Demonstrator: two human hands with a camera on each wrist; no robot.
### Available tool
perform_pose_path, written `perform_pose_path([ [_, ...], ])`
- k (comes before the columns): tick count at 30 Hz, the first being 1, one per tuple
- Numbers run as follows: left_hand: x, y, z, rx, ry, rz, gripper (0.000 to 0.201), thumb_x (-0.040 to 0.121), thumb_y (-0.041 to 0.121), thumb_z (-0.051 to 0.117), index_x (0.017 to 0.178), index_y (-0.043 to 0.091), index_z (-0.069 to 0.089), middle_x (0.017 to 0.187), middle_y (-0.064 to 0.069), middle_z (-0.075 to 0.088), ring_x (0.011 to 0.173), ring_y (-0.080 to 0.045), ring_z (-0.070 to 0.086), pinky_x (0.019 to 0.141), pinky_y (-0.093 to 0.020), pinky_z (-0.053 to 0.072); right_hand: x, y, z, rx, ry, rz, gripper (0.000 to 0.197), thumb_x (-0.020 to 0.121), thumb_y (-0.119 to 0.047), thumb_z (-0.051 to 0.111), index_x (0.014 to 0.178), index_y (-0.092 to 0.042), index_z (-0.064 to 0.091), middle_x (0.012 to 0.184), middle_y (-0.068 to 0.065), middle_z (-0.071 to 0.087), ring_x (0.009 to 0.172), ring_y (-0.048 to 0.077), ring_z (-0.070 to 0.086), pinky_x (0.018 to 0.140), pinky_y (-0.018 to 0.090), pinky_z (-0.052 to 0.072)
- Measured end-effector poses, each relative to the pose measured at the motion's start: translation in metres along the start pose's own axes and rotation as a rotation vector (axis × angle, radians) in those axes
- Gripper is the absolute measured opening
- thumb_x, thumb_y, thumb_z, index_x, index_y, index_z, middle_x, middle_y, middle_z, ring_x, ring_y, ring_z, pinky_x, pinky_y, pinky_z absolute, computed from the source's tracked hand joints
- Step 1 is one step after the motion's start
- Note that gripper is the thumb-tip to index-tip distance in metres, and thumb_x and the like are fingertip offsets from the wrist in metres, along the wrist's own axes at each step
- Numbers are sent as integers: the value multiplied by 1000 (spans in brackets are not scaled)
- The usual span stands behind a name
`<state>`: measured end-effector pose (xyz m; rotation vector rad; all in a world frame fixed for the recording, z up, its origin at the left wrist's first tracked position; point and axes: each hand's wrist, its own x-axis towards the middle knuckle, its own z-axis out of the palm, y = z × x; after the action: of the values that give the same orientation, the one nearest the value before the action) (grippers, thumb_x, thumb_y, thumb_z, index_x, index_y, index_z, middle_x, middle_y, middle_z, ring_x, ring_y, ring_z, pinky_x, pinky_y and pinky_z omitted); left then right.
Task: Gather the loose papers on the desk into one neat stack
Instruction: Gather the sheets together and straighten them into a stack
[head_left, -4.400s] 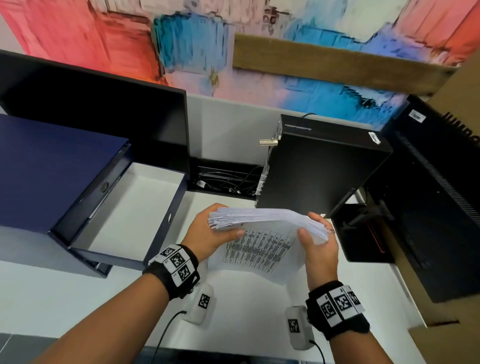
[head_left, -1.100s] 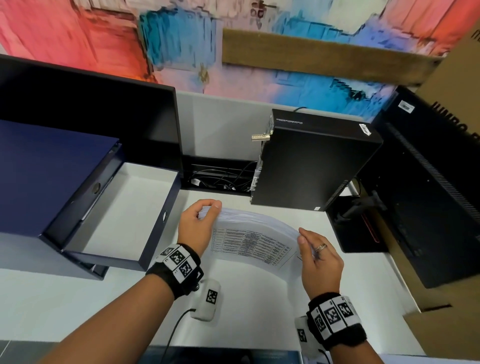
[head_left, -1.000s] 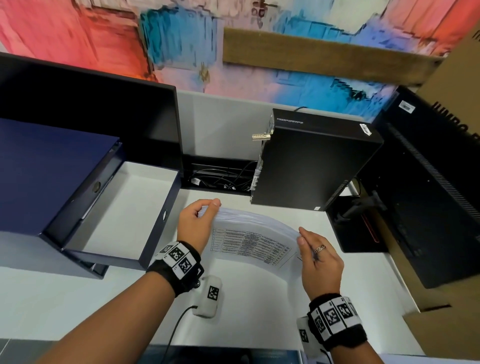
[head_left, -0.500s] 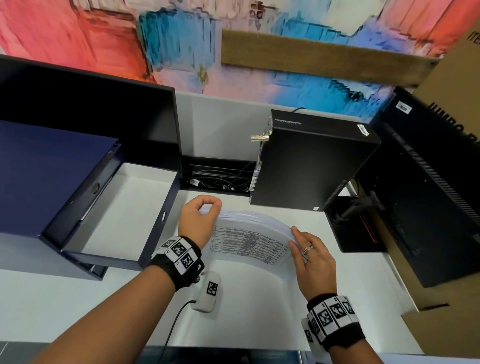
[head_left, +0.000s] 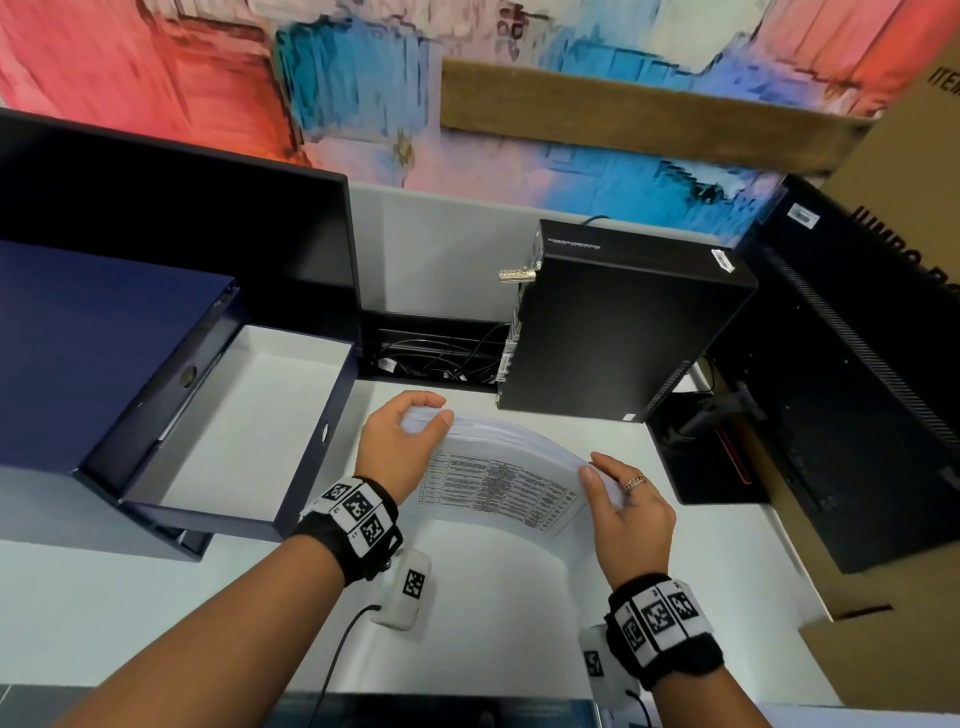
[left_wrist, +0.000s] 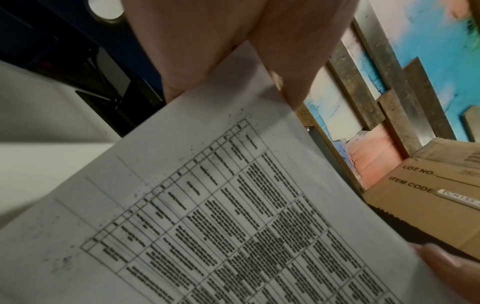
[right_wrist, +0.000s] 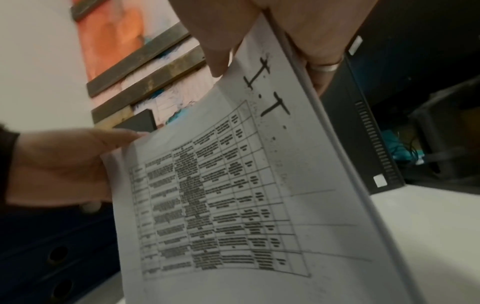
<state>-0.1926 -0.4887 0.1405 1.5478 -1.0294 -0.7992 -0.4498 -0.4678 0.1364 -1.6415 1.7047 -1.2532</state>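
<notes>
A thick stack of white papers (head_left: 498, 483) stands on its long edge on the white desk (head_left: 104, 597), bowed toward me, a printed table on the near sheet. My left hand (head_left: 410, 436) grips the stack's upper left corner, thumb in front and fingers curled over the top. My right hand (head_left: 613, 483) grips its right edge, thumb on the near face and fingers behind. In the left wrist view the printed sheet (left_wrist: 233, 216) fills the frame under my left hand (left_wrist: 233, 51). In the right wrist view the stack (right_wrist: 233, 195) shows "I.T" handwritten near my right hand (right_wrist: 272, 37).
An open dark blue box file (head_left: 234, 431) with a white inside lies to the left. A black computer case (head_left: 613, 322) stands just behind the papers. A dark monitor (head_left: 182, 234) is at back left, black equipment (head_left: 852, 389) and a cardboard box (head_left: 909, 182) at right.
Since 4.4 s ago the stack has come down from mid-air onto the desk. Over the last second my right hand slid slightly inward along the right edge; the left hand barely moved.
</notes>
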Motion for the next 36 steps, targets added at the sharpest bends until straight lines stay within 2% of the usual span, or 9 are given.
perform_pose_path([
  [4,-4,0,0,-6,-6,-19,13,85,28,73,97,31,70,107,11,68,100,-1,61,75,-9,42,4,-7,3,196,85,219,8,88,-18,71,86,-25,72,92,-13,72,88,-6,64,88,26,53],
  [8,-3,-1,-2,-25,17,1,9,90,23,67,97,28,71,105,12,70,101,-4,63,79,-15,46,4,-4,5,357,182,312,14,90,-14,67,97,-26,69,93,-13,68,85,2,64,85,33,54],
  [14,-2,-5,-3,-56,-12,18,20,92,27,63,111,33,63,116,15,67,113,2,58,104,-29,45,-4,2,8,516,143,341,46,92,-18,62,133,-28,43,104,-4,66,87,-1,64,76,19,50],
  [16,-4,-9,-5,-152,-76,-11,46,83,37,74,124,34,53,122,9,65,113,3,59,100,-21,47,-7,11,8,466,54,318,73,82,-13,73,142,-28,33,112,-6,63,96,2,63,84,22,50],
  [19,-7,-22,-10,-148,-146,-75,89,58,49,90,133,45,42,128,-2,61,118,-17,61,101,-34,49,-8,23,7,427,-24,360,91,77,-4,81,147,-26,27,115,-7,63,102,7,64,85,24,51],
  [25,-4,-38,-9,-18,-159,-141,58,70,42,85,118,18,62,109,2,73,102,-14,69,96,-41,54,-3,29,10,388,-9,420,25,79,-8,80,97,-20,69,94,0,75,92,20,72,89,43,57],
  [29,-14,-26,-15,-80,-151,-56,25,76,23,82,92,20,63,88,6,75,83,-5,71,78,-23,58,-6,22,4,474,12,395,25,76,-2,81,98,-9,71,92,6,75,90,26,72,82,36,59],
  [33,-25,-33,-19,-167,-175,-5,47,66,34,88,101,22,60,98,4,65,83,-6,65,72,-21,54,-13,19,2,527,44,355,44,74,-1,81,111,-17,64,98,1,66,86,17,65,73,26,56],
  [36,-27,-29,-14,-247,-131,-5,40,73,40,79,104,21,61,98,8,64,83,-4,63,73,-17,52,-9,16,8,541,105,351,27,83,-10,76,103,-26,66,98,-3,66,91,18,64,76,30,54],
])
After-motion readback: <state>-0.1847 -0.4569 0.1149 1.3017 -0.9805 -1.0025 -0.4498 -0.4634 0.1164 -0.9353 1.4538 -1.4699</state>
